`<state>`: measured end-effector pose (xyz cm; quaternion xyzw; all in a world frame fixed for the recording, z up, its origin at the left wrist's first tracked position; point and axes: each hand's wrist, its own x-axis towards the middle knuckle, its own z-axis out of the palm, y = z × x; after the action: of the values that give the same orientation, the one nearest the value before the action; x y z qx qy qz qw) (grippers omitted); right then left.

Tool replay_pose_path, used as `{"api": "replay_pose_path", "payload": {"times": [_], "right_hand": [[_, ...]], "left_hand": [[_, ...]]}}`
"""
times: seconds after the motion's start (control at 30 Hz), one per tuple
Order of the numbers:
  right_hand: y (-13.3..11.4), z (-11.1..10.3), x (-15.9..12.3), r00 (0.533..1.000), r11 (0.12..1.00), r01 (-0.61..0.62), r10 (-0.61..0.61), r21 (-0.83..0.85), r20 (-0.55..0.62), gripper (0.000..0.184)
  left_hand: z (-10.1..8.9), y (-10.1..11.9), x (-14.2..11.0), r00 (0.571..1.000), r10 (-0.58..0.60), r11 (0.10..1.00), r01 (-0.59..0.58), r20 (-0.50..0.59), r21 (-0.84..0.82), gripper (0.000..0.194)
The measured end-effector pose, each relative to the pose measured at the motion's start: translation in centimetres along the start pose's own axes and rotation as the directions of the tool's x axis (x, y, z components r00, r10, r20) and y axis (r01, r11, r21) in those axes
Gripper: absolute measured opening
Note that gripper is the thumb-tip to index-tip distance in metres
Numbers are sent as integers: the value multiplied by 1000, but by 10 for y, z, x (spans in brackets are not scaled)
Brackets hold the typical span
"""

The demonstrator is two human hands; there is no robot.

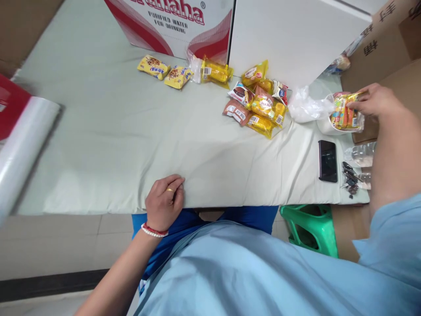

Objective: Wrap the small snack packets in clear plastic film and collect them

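My right hand reaches out to the right and pinches a clear bag of snack packets, which rests in a white bowl. My left hand lies curled on the near edge of the pale green table cover, holding nothing that I can see. A pile of yellow and brown snack packets lies at the table's middle right. Two yellow biscuit packets and a clear bag with yellow packets lie farther back.
A crumpled clear plastic bag sits beside the bowl. A black phone, keys and a plastic bottle lie at the right edge. Cardboard boxes stand at the back. A plastic film roll is left, a green stool below.
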<state>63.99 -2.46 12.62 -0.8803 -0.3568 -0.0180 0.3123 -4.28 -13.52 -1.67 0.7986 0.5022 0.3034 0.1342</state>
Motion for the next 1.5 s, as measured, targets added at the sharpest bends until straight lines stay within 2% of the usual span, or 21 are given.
{"api": "replay_pose_path", "payload": {"times": [0.1, 0.23, 0.37, 0.43, 0.47, 0.53, 0.6, 0.67, 0.73, 0.87, 1.0, 1.1, 1.13, 1.2, 1.27, 1.37, 1.5], "right_hand": [[4, -9, -14, 959, 993, -64, 90, -101, 267, 28], [6, -13, -28, 959, 996, -84, 89, -32, 269, 22], [7, -6, -32, 941, 990, 10, 39, -143, 336, 34], [9, 3, -39, 952, 987, 69, -20, -148, 306, 39], [10, 8, -44, 965, 981, 102, -57, -168, 255, 38], [13, 19, -55, 984, 948, 162, -133, -275, 121, 32], [17, 30, -66, 983, 895, 171, -182, -412, 14, 30], [20, 37, -71, 982, 867, 158, -187, -473, -14, 34], [25, 40, -69, 983, 852, 168, -184, -495, 17, 39], [32, 34, -56, 978, 807, 206, -181, -553, 101, 50], [27, 19, -60, 982, 826, 148, -187, -544, -16, 58], [20, 11, -82, 954, 831, 203, -287, -519, -87, 61], [19, 11, -91, 943, 817, 247, -327, -521, -67, 58], [20, 13, -105, 930, 780, 331, -365, -531, 44, 54], [22, 18, -111, 941, 769, 335, -301, -545, 153, 66], [25, 24, -107, 960, 768, 272, -171, -579, 224, 83], [23, 23, -100, 932, 697, 340, -157, -631, 328, 88]], "left_hand": [[2, 0, -1, 1000, 16, 999, -16, -15, 31, 21], [5, 1, -1, 1000, 11, 998, -11, -10, 62, 22], [6, 1, -2, 998, 53, 993, -48, -45, 104, 25], [7, 0, -3, 994, 99, 988, -92, -56, 123, 27], [7, 0, -3, 990, 123, 985, -114, -61, 133, 28], [7, 0, -3, 984, 163, 977, -150, -73, 154, 29], [7, 0, -2, 978, 192, 970, -175, -87, 171, 30], [7, 1, -1, 973, 210, 964, -189, -100, 188, 31], [8, 2, 0, 969, 221, 959, -195, -110, 207, 31], [8, 3, 0, 967, 233, 953, -205, -104, 224, 32], [8, 2, -1, 965, 240, 952, -212, -110, 220, 32], [8, 1, -2, 964, 241, 954, -214, -114, 209, 33], [8, 1, -2, 964, 241, 955, -214, -113, 206, 33], [8, 1, -2, 963, 244, 953, -218, -110, 209, 33], [8, 1, -1, 961, 251, 950, -223, -112, 219, 32], [8, 2, -1, 959, 260, 945, -229, -116, 234, 32], [8, 3, -1, 958, 261, 943, -228, -116, 242, 33]]}}
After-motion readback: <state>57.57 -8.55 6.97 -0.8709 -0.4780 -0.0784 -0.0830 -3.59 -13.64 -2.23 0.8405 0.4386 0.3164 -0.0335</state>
